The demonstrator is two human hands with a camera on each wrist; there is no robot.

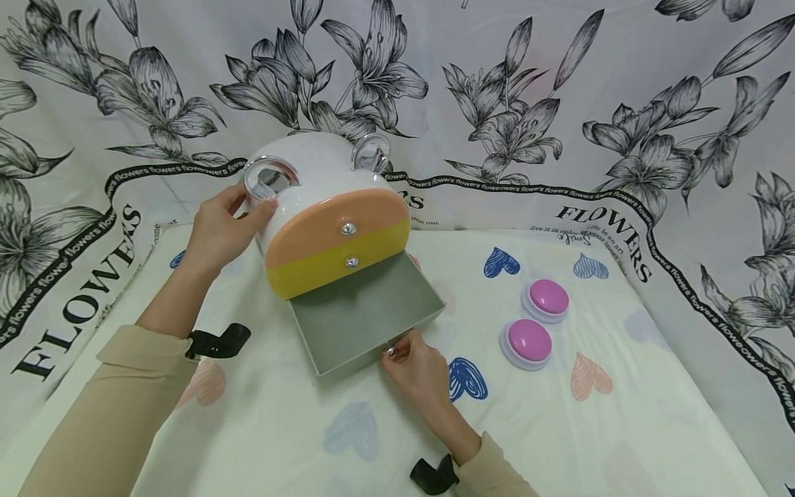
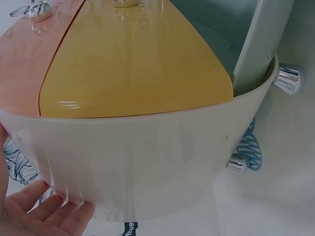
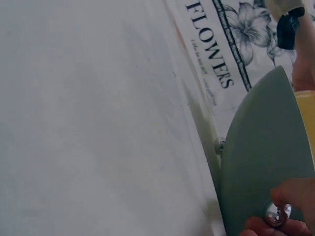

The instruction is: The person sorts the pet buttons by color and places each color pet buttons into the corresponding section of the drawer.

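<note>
A small rounded white drawer cabinet [image 1: 313, 155] has an orange drawer front [image 1: 323, 224], a yellow drawer front [image 1: 323, 269] and two shiny silver ear-like pieces on top. Its lowest drawer, the green one [image 1: 366, 310], is pulled well out, and no contents show inside. My left hand [image 1: 226, 224] rests against the cabinet's upper left side below one silver ear [image 1: 271, 178]; in the left wrist view its fingers [image 2: 54, 211] press along the white wall. With thumb and fingers, my right hand [image 1: 419, 369] pinches the silver knob [image 3: 278, 214] on the green drawer's front.
Two round pink-topped pieces with pale bases, a farther one [image 1: 549, 300] and a nearer one [image 1: 526, 343], lie right of the drawer. A heart-print cloth [image 1: 646, 428] covers the surface. Behind the cabinet hangs a flower-print cloth [image 1: 435, 138].
</note>
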